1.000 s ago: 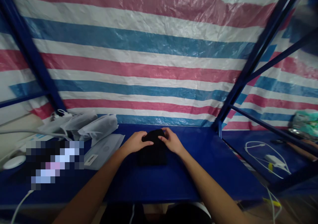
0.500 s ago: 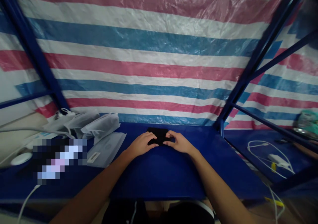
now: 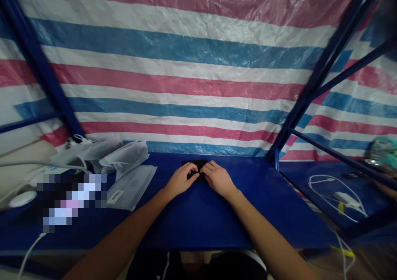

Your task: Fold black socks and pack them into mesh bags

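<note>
A small black item [image 3: 200, 163], flat and dark like cloth, lies on the blue tabletop [image 3: 198, 222] near its back edge. My left hand [image 3: 182, 178] is at its left side, with thumb and fingers curled in a pinch on its near part. From the right, my right hand [image 3: 218, 178] reaches over the item, fingers bent and pressed together, tips close to my left fingertips. What the right fingertips hold is hidden beneath them. The item's far edge shows beyond both hands.
Left of my hands lie a flat translucent pouch [image 3: 133, 189], crumpled plastic bags [image 3: 125, 158], a blurred-out lit screen [image 3: 72, 201] and a round white object [image 3: 23, 198]. Blue metal posts stand at both sides. A white charger [image 3: 349, 200] with cable rests on the right surface.
My right hand has turned over the black item, its fingers now covering the near right part. My left hand has shifted slightly, and the two hands' fingertips are closer together.
</note>
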Available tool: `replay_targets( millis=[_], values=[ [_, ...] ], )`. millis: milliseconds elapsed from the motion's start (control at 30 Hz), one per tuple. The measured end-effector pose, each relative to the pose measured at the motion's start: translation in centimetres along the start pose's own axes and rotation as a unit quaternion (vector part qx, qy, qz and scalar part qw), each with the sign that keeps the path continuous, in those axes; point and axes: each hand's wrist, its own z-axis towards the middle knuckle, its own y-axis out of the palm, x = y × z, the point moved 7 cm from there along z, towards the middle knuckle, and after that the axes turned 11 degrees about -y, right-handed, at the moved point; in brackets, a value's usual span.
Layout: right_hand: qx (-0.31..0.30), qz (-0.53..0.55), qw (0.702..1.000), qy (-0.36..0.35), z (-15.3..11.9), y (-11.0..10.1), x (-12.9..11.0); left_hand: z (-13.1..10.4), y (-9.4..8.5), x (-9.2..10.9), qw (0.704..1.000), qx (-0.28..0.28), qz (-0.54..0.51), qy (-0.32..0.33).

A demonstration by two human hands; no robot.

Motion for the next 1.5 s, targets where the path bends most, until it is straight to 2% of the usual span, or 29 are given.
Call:
replay_targets(
  millis=[100, 200, 333, 400, 467, 600, 733, 800, 1000, 1167, 1267, 1367, 1500],
  values=[
    [-0.037, -0.017, 0.999, -0.029, 0.0, -0.2, -0.9, 0.3, 0.2, -0.2, 1.000, 0.015, 0.001, -0.017],
    [-0.048, 0.006, 0.998, -0.045, -0.3, -0.3, -0.4, 0.5, 0.1, 0.0, 0.999, 0.030, -0.002, -0.022],
    [-0.069, 0.064, 0.995, -0.037, -0.6, 0.1, 1.2, -0.4, -0.2, 2.5, 0.991, 0.051, 0.098, 0.076],
    [-0.050, 0.093, 0.994, -0.007, -0.7, 0.1, 2.3, -1.1, 0.3, 3.6, 0.979, 0.036, 0.161, 0.120],
    [-0.016, 0.130, 0.991, 0.033, -0.9, 0.2, 3.5, -1.5, 0.8, 3.9, 0.972, 0.024, 0.198, 0.128],
    [0.027, 0.229, 0.967, 0.110, -1.2, 1.3, 5.5, -0.9, 1.2, 2.5, 0.974, 0.016, 0.211, 0.077],
    [0.073, 0.183, 0.971, 0.138, -0.8, 1.6, 6.4, 0.3, 0.9, 0.9, 0.985, 0.018, 0.162, 0.052],
    [0.079, 0.154, 0.974, 0.142, -0.6, 1.5, 6.4, 0.5, 0.6, 0.5, 0.989, 0.015, 0.141, 0.045],
    [0.021, 0.167, 0.974, 0.153, -1.1, 2.4, 5.6, -0.1, 0.3, 0.5, 0.999, -0.025, 0.041, 0.001],
    [0.103, 0.053, 0.986, 0.123, -0.6, 1.5, 4.3, 1.3, 0.4, -0.8, 0.994, 0.037, 0.093, -0.041],
    [0.110, 0.047, 0.991, 0.057, 0.4, 1.2, 2.6, 2.3, 1.0, -2.1, 0.993, 0.011, 0.101, -0.067],
    [0.082, 0.113, 0.990, 0.036, 0.9, 1.3, 1.7, 2.2, 1.1, -2.1, 0.997, -0.027, 0.062, -0.030],
    [0.037, 0.212, 0.975, 0.060, 0.5, 0.9, 1.7, 0.9, 0.5, -0.2, 0.996, -0.024, 0.074, 0.039]
  ],
)
